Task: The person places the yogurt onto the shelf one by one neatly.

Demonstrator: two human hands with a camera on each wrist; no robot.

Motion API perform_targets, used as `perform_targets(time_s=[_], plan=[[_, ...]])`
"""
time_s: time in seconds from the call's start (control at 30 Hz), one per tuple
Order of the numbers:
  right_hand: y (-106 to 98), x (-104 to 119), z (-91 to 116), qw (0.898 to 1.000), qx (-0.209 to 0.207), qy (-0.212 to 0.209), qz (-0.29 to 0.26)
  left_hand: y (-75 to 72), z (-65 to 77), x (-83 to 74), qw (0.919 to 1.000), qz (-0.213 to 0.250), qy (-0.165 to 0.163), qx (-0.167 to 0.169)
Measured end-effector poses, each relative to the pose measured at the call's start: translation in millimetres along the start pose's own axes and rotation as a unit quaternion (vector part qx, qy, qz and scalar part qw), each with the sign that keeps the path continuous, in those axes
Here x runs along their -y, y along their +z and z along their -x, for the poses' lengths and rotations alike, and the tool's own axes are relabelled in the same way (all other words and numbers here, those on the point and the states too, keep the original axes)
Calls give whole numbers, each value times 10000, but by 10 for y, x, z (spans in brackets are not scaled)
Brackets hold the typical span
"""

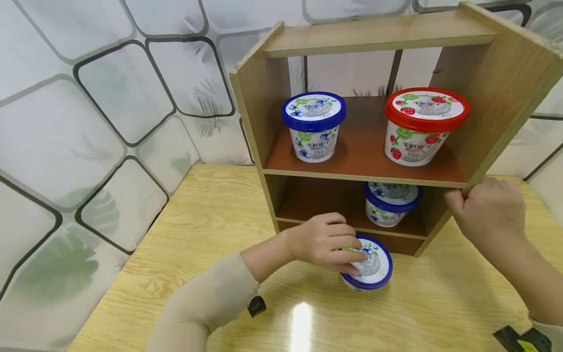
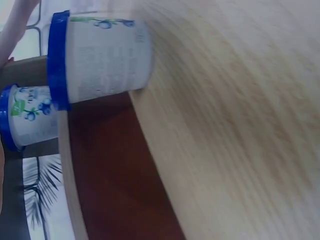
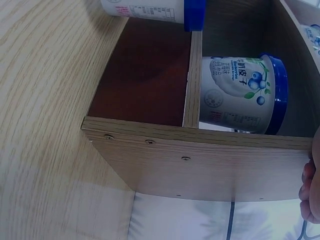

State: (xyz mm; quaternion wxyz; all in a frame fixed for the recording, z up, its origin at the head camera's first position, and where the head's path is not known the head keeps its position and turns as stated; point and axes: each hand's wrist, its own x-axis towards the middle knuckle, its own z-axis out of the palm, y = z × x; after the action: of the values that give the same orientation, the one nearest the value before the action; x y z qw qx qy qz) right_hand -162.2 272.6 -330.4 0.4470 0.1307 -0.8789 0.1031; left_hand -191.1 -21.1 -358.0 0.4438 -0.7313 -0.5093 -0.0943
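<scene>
A white tub with a blue lid and blueberry pictures [image 1: 371,266] is on the table in front of a small wooden shelf [image 1: 365,178]. My left hand [image 1: 323,244] reaches over it from the left, fingers bent over the lid; the thumb's hold is hard to make out. The tub's side [image 2: 107,60] fills the upper left of the left wrist view. My right hand [image 1: 494,210] grips the front edge of the shelf's right side panel, and its fingers [image 3: 307,187] show at the right wrist view's edge.
Another blue-lidded tub [image 1: 389,203] stands on the lower shelf, right of centre. Above it, a blue-lidded tub [image 1: 314,127] stands left and a larger red-lidded strawberry tub [image 1: 424,127] right. Wood-grain table [image 1: 211,220] spreads around; a patterned cloth [image 1: 123,93] hangs behind.
</scene>
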Motion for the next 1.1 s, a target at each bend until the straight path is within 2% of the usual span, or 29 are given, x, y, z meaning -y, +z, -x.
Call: perform_targets(time_s=[0.13, 0.33, 0.67, 0.83, 0.9, 1.1], plan=[[9, 8, 22, 10000, 6, 68, -41, -8, 75, -88, 9996, 164, -68, 230], [30, -1, 34, 9998, -104, 121, -95, -7, 173, -196, 9981, 297, 26, 544], [44, -1, 39, 9996, -229, 147, -91, 70, 275, -314, 9983, 83, 43, 569], [44, -2, 34, 9998, -163, 132, -31, -18, 171, -317, 9987, -182, 13, 473], [48, -3, 32, 9998, -155, 139, -52, -22, 170, -330, 9985, -265, -33, 476], [44, 3, 26, 9997, -70, 223, -98, 173, 364, -441, 9975, -401, -267, 522]])
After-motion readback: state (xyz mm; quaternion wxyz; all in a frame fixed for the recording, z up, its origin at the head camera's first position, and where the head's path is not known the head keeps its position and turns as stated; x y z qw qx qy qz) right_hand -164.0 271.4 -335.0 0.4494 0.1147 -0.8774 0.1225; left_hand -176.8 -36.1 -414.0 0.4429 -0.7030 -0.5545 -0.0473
